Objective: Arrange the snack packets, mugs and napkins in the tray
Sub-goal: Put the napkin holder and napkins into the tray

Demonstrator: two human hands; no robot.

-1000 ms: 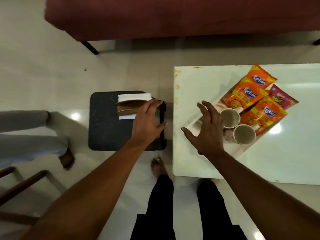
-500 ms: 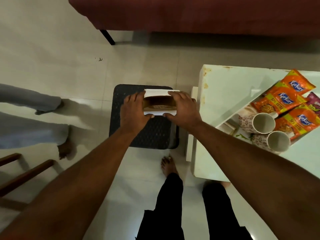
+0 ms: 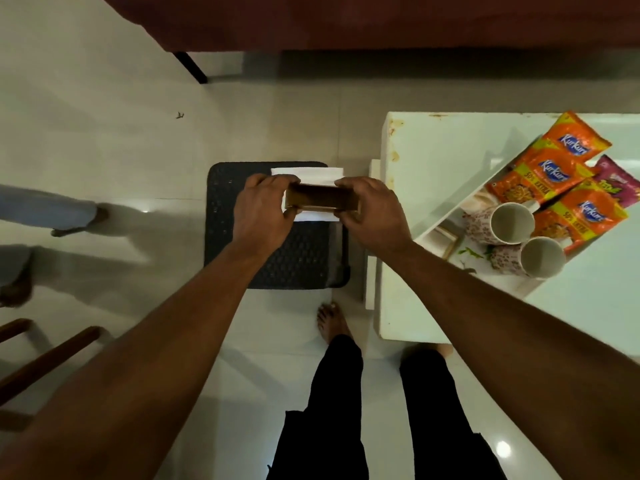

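Napkin holder (image 3: 322, 202) long axis left-right over stool (image 3: 277, 258); left grip (image 3: 263, 213), right grip (image 3: 374, 216) clasp its ends.

There is a single view, taken from the person's head and aimed almost straight down, so the floor (image 3: 104, 133) fills most of the frame and both forearms run up from the bottom corners toward the middle. The wide lens bends straight edges near the borders. The stool (image 3: 277, 258) sits close under the camera at centre, at about arm's reach, with the person's own legs and bare feet directly below it. The white surface (image 3: 450, 188) is cut off by the right edge, and a dark red sofa (image 3: 381, 19) crosses the top, farthest away.
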